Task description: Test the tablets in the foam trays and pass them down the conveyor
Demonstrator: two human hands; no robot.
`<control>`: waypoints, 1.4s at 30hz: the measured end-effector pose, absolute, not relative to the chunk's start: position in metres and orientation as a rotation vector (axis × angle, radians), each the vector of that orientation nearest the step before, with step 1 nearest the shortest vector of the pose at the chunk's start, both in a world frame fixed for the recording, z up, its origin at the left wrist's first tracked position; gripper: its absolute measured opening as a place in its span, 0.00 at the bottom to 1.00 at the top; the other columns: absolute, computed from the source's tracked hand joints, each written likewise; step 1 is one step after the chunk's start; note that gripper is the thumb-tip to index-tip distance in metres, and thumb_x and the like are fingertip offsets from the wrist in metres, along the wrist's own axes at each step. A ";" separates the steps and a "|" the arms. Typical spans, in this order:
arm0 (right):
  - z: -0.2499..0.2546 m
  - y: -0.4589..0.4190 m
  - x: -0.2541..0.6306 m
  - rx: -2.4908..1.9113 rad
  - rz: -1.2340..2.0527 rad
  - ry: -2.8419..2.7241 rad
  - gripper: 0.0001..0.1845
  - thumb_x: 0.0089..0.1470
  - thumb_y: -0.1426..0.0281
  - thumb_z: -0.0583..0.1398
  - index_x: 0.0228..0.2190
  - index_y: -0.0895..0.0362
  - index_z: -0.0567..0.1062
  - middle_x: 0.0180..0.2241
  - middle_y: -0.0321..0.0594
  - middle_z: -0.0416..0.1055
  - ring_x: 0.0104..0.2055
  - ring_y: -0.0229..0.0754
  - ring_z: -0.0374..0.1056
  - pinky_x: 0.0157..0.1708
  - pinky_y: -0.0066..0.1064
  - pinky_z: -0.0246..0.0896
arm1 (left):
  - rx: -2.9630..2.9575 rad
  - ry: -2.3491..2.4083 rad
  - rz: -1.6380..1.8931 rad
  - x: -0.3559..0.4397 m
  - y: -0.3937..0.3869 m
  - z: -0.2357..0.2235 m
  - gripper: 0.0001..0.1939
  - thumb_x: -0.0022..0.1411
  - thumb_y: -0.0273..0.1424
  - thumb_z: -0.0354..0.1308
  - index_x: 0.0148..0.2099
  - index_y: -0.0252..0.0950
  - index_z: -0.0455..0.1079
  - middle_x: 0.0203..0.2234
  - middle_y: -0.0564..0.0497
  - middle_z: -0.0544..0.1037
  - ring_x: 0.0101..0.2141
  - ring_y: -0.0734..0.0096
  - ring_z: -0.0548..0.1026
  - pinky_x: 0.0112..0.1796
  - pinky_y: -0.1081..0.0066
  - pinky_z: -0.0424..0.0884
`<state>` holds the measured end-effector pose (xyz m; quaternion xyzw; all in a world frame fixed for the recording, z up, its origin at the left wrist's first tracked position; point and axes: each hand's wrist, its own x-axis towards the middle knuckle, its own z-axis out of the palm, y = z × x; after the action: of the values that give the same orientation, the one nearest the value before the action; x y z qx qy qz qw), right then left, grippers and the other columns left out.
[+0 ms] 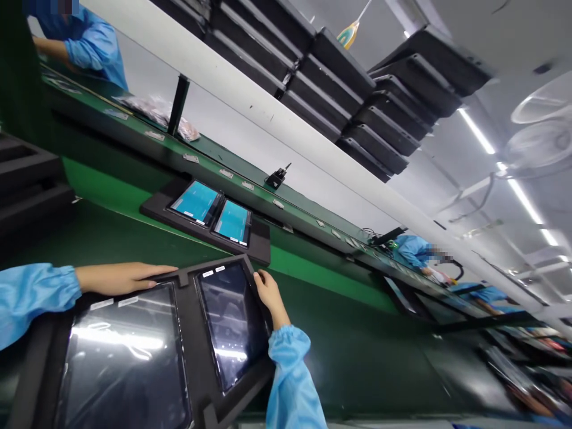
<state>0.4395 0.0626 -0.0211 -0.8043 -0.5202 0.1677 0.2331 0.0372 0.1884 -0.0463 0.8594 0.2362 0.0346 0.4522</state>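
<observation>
A black foam tray [185,322] in front of me holds two dark-screened tablets, a larger-looking left tablet [125,369] and a right tablet [232,328]. Both have small white labels along the upper edge, and glare lies across their glass. My left hand [118,279] grips the tray's far left edge, fingers stretched along the rim and thumb near the left tablet's labels. Around the tray's right edge, beside the right tablet, my right hand [270,295] is closed. The near part of the tray runs out of view.
Beyond my tray, another foam tray [261,241] carries two tablets with lit blue screens [195,201]. A green conveyor [214,158] bears several small pale parts. Black trays [330,89] are stacked on the overhead shelf. Co-workers in blue sleeves [92,47] sit along the line.
</observation>
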 end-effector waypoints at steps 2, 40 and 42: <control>-0.026 0.079 0.438 -2.189 0.417 -1.440 0.16 0.65 0.62 0.62 0.50 0.57 0.74 0.52 0.44 0.74 0.50 0.46 0.74 0.51 0.46 0.72 | 2.185 0.555 0.092 0.049 0.199 -0.045 0.27 0.72 0.45 0.45 0.70 0.49 0.55 0.68 0.55 0.61 0.66 0.59 0.63 0.65 0.62 0.59; -0.029 -0.050 0.331 -1.951 0.664 -2.100 0.46 0.57 0.74 0.57 0.71 0.51 0.44 0.74 0.48 0.41 0.77 0.59 0.33 0.68 0.71 0.34 | 2.686 1.167 0.515 0.023 0.098 -0.066 0.23 0.73 0.38 0.47 0.66 0.35 0.62 0.71 0.36 0.53 0.71 0.40 0.46 0.66 0.33 0.44; -0.035 -0.050 0.335 -1.915 0.617 -2.108 0.48 0.56 0.75 0.56 0.71 0.50 0.42 0.74 0.48 0.43 0.76 0.60 0.33 0.68 0.72 0.34 | 2.646 1.387 0.506 -0.003 0.049 -0.065 0.20 0.73 0.37 0.47 0.58 0.32 0.67 0.70 0.34 0.54 0.71 0.39 0.45 0.66 0.32 0.44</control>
<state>0.3349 -0.0499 -0.0350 -0.6529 -0.7187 0.2103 0.1137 -0.0028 0.0492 -0.0647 0.8718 0.4571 0.1669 0.0559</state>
